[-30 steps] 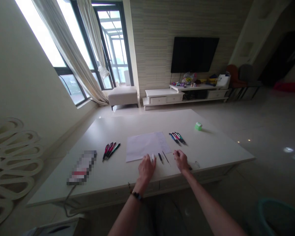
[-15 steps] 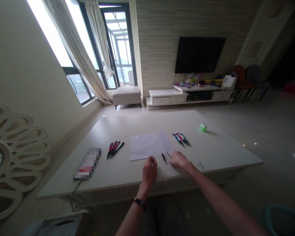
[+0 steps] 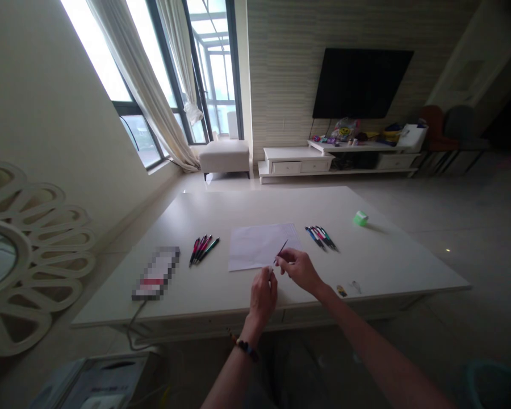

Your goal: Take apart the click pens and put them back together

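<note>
My right hand (image 3: 296, 269) pinches a pen refill (image 3: 282, 248), thin and dark, which slants up over the near right part of a white sheet of paper (image 3: 255, 244). Close beside it, my left hand (image 3: 263, 292) is closed at the paper's near edge. A small pale bit shows at its fingertips, too small to name. Left of the paper lies a group of pens (image 3: 202, 250), red-and-black and green. On the right, several more pens (image 3: 321, 237) in blue, red and green lie side by side.
A blurred-out phone-like device (image 3: 156, 274) lies at the table's left. A green-and-white small box (image 3: 360, 218) stands at the far right. Near the front edge are a small dark-and-yellow item (image 3: 342, 291) and a clear one (image 3: 355, 286). The white table (image 3: 409, 267) ends close to me.
My right hand has lifted the refill off the table and brought it left, up to my left hand. The dark pen part between the hands no longer shows. The view has shifted slightly.
</note>
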`<control>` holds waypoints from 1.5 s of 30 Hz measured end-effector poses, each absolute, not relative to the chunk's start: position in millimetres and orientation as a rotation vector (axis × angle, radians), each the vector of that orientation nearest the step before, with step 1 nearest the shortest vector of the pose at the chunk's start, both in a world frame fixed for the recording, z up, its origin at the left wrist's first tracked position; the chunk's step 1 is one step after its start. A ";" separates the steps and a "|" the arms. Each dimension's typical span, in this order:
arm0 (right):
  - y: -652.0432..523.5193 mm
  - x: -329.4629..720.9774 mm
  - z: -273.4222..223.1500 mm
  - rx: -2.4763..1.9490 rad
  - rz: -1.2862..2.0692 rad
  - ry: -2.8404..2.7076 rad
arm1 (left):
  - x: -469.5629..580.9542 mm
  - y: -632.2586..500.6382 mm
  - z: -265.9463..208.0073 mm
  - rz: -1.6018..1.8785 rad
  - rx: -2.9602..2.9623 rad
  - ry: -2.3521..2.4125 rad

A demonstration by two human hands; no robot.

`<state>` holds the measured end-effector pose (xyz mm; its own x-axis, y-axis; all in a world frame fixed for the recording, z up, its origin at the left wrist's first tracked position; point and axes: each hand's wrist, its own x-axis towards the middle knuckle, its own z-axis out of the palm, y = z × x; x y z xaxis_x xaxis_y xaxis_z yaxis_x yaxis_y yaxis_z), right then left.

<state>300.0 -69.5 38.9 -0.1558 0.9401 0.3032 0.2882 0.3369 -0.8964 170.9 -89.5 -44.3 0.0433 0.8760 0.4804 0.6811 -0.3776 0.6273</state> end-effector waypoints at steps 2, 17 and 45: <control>-69.5 297.9 35.3 -1.142 0.800 -1.704 | 170.6 -89.6 -44.0 1.259 2.093 1.595; -70.8 295.6 28.8 -1.108 0.847 -1.768 | 170.3 -90.1 -46.8 1.317 2.022 1.541; -41.8 352.3 -43.1 -1.650 0.531 -1.947 | 167.4 -90.1 -44.1 1.304 1.814 1.636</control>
